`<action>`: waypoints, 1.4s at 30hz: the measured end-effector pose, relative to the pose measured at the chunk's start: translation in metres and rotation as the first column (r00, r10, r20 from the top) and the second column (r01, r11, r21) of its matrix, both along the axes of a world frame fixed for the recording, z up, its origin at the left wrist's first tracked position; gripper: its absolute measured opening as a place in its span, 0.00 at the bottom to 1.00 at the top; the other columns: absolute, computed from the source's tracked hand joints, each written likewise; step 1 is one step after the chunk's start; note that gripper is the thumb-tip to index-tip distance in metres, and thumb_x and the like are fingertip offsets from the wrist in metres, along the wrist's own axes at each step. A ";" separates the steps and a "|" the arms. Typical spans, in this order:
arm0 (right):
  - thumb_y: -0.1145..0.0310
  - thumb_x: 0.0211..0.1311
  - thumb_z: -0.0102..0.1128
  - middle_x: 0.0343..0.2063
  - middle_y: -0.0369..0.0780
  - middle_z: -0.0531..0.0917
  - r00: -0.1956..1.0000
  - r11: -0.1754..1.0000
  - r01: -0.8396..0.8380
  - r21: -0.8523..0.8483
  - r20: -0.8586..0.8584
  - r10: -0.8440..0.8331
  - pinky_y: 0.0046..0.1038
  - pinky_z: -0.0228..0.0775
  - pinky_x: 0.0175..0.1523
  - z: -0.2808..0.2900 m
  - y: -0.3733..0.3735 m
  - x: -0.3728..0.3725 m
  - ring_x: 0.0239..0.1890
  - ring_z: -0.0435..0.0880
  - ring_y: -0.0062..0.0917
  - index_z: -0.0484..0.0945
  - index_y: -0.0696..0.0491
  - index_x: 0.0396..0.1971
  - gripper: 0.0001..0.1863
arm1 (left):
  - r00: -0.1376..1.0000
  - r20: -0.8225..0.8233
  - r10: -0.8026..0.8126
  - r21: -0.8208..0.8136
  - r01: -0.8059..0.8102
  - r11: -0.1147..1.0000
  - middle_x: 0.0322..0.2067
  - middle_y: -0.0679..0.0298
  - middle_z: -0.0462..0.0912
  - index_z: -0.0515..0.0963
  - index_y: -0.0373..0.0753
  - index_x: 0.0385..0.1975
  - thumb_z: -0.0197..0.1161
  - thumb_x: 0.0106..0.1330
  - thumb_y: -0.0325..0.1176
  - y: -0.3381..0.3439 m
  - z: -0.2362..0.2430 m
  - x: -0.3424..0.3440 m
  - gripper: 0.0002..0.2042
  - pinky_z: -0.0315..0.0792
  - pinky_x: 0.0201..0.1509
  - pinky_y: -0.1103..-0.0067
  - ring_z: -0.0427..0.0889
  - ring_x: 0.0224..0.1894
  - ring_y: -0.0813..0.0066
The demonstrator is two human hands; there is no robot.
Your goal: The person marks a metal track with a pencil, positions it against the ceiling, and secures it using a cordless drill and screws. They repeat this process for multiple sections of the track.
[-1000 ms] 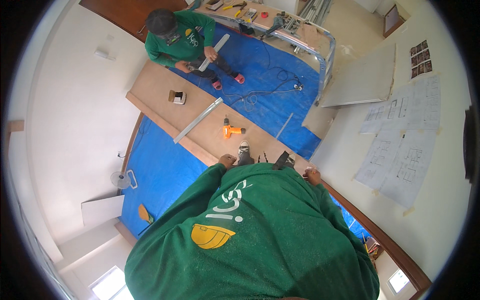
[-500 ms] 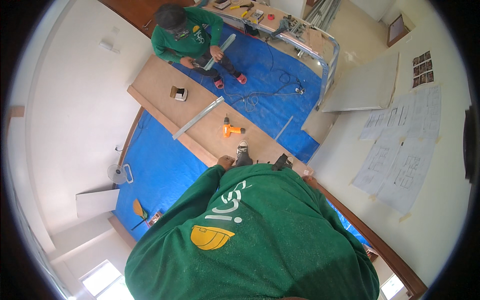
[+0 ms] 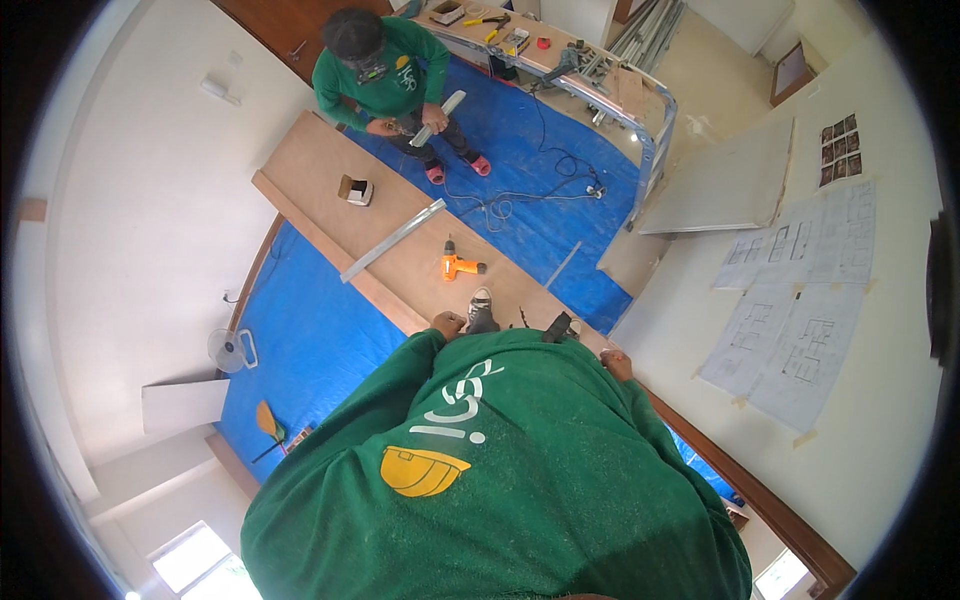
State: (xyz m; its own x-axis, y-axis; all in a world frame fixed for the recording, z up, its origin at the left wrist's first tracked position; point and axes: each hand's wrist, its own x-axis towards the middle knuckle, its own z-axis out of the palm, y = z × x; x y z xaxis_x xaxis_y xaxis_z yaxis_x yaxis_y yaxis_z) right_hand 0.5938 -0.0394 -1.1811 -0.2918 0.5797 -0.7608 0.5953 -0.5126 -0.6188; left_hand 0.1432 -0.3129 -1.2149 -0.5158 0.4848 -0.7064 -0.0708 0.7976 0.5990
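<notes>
My left hand (image 3: 447,325) is down beside my shoe (image 3: 481,305), its fingers curled in; whether anything is inside them is hidden. On the other side of my body, my right hand (image 3: 618,364) hangs near the edge of a long brown board (image 3: 420,270), close to a small white bit. Its fingers are too small to read. An orange cordless drill (image 3: 460,265) lies on the board ahead of my shoe. Across the board rests a metal channel (image 3: 393,241). Farther off stands an open small box (image 3: 355,190). A black object (image 3: 558,328) shows at my waist.
A co-worker (image 3: 385,85) in green stands at the far side holding a metal strip (image 3: 438,118). Blue sheeting (image 3: 320,320) flanks the board, with cables (image 3: 510,200) on it. A tool-laden workbench (image 3: 560,60) stands behind. Drawings (image 3: 790,290) hang on the right wall.
The view has shifted slightly. My right hand shows more fully beside the board's edge. The co-worker's metal strip is tilted and held differently. The drill and channel stay in place on the board.
</notes>
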 end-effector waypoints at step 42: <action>0.70 0.70 0.64 0.34 0.40 0.89 0.938 0.939 0.344 0.019 0.048 -0.344 0.28 0.79 0.37 0.040 -0.089 0.032 0.32 0.86 0.24 0.85 0.56 0.36 0.06 | 0.904 0.172 -0.392 -0.044 0.405 0.913 0.30 0.58 0.87 0.86 0.32 0.44 0.68 0.69 0.44 0.052 -0.036 -0.101 0.18 0.83 0.27 0.71 0.88 0.24 0.68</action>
State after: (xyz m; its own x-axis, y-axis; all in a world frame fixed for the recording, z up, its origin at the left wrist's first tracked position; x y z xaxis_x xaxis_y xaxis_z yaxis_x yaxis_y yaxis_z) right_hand 0.6261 -0.1283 -1.1414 -0.0353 0.6460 -0.7625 0.4137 -0.6851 -0.5996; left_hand 0.0426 -0.2612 -1.2512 -0.1712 0.5680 -0.8050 0.1751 0.8216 0.5425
